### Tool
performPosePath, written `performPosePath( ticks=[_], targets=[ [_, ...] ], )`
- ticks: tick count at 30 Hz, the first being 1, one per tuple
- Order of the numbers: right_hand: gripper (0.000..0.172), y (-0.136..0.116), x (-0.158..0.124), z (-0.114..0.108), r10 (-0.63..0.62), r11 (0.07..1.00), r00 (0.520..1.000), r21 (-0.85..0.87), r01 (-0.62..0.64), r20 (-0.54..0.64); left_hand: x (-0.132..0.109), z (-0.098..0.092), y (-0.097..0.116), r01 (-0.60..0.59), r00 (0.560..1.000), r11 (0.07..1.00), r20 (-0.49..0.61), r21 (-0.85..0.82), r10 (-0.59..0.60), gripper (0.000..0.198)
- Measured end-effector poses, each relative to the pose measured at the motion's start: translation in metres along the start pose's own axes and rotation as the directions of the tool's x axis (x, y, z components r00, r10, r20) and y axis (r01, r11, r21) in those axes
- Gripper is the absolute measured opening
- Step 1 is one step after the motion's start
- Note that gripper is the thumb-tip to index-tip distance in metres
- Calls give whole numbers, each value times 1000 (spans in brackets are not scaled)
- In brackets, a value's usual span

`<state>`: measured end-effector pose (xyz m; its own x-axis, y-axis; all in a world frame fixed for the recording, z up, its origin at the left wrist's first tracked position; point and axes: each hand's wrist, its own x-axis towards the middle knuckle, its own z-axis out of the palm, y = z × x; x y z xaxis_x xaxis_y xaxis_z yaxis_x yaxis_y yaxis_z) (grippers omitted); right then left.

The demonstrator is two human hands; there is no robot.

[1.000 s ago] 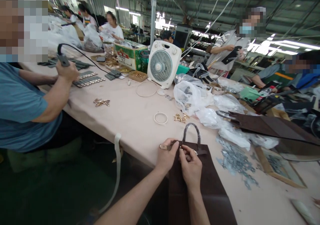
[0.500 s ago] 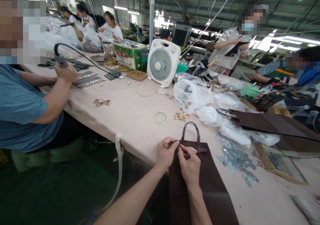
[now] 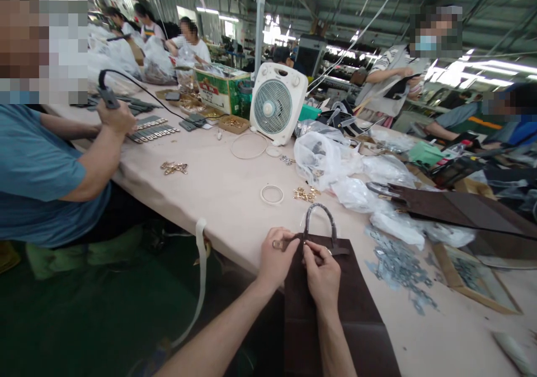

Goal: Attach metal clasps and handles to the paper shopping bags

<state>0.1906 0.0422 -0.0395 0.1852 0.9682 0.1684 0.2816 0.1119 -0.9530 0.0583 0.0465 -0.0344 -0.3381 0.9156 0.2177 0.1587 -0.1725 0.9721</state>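
A dark brown handbag lies at the table's front edge, its arched handle wrapped in clear plastic. By the left foot of that handle, my left hand pinches a narrow dark strap of the bag between thumb and fingers. A gold-coloured metal piece shows at its fingers. Close against it, my right hand is closed in a pinch at the same strap, over the bag's upper front. What sits between the right fingertips is too small to make out. Some shiny metal shows beside the right knuckles.
Gold fittings and a white tape ring lie beyond the bag. Grey metal plates and a cardboard tray are to the right, near plastic bags. A fan stands behind. At left, a co-worker holds a corded tool.
The view has shifted slightly, moving the scene rightward. My right hand has moved a little right, while both hands stay pinched at the strap.
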Motion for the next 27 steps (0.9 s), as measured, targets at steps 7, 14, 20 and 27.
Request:
performPosePath(
  ticks=[7,14,20,27],
  targets=[
    [39,2,2,-2,70,993,998,93,-70,3,0,-12,2,-105,987,981,135,161,84,9],
    [38,-1,1,-2,78,992,997,100,-78,4,4,-10,3,91,960,996,265,17,-93,10],
    [39,1,1,1,45,997,999,65,-46,2,13,-10,-4,209,950,977,231,30,-210,14],
    [38,2,0,0,7,999,1000,36,-7,11,17,-5,-21,398,899,905,263,-151,-351,28]
  ],
)
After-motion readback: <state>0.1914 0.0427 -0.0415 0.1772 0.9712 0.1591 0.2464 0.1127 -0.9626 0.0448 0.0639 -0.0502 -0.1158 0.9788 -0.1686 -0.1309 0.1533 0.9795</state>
